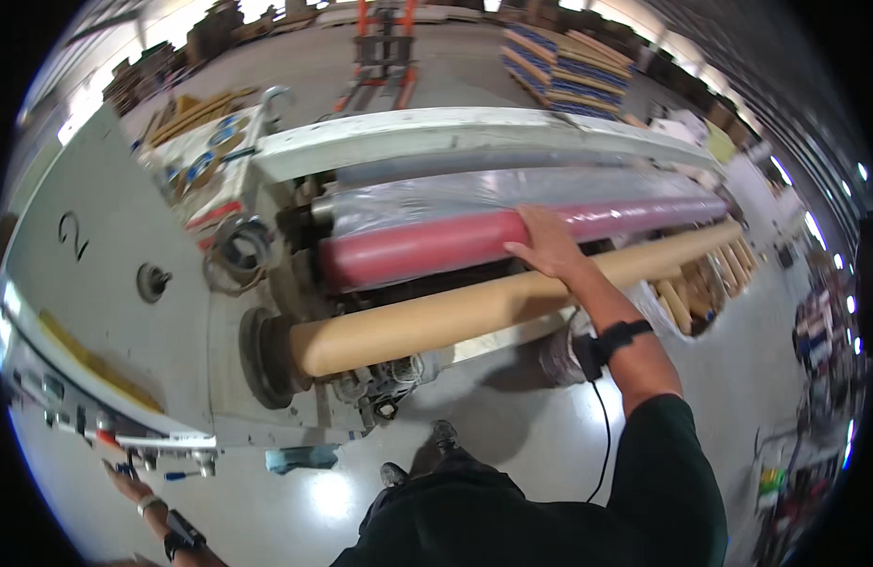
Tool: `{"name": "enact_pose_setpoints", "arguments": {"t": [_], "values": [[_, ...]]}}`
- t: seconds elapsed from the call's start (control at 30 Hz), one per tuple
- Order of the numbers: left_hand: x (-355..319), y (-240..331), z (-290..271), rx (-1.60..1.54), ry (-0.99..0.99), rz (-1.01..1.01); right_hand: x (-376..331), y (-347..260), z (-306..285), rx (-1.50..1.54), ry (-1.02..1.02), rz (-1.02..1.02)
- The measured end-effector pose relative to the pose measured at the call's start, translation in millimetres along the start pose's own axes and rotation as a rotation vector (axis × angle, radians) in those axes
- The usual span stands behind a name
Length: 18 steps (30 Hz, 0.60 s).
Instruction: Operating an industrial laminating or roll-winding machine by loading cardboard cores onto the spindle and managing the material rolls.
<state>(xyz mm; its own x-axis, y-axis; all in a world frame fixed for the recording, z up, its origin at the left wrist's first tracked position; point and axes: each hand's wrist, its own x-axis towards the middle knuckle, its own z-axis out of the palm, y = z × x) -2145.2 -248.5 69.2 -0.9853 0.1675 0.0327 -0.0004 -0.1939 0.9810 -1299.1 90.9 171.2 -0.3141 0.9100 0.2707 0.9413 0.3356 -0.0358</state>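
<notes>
The right hand (548,244) lies flat, fingers spread, on top of the red roller (474,238), pressing rather than clasping it. Just below the palm runs the long cardboard tube (455,317), pale brown and smooth, mounted on the machine's shaft and reaching away to the right. Just above the hand sits a roll wrapped in clear shiny film (512,194). It looks like the roller is being steadied or checked; the next move would call for a firm, even push along it. Far down to the left, the left hand (129,484) reaches with loose, open fingers near the control panel (87,416), holding nothing, a band at its wrist
</notes>
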Motion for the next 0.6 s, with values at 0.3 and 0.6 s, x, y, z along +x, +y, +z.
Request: {"name": "enact_pose_setpoints", "arguments": {"t": [0.3, 0.6], "values": [[-88.5, 38.6, 26.3, 0.067, -0.166, -0.06, -15.4, 2.0, 6.3, 0.048, 0.001, 0.083], [-98.4, -26.2, -24.7, 0.378, -0.395, 0.58, 1.3, -8.5, 1.9, 0.114, 0.071, -0.002]]}}
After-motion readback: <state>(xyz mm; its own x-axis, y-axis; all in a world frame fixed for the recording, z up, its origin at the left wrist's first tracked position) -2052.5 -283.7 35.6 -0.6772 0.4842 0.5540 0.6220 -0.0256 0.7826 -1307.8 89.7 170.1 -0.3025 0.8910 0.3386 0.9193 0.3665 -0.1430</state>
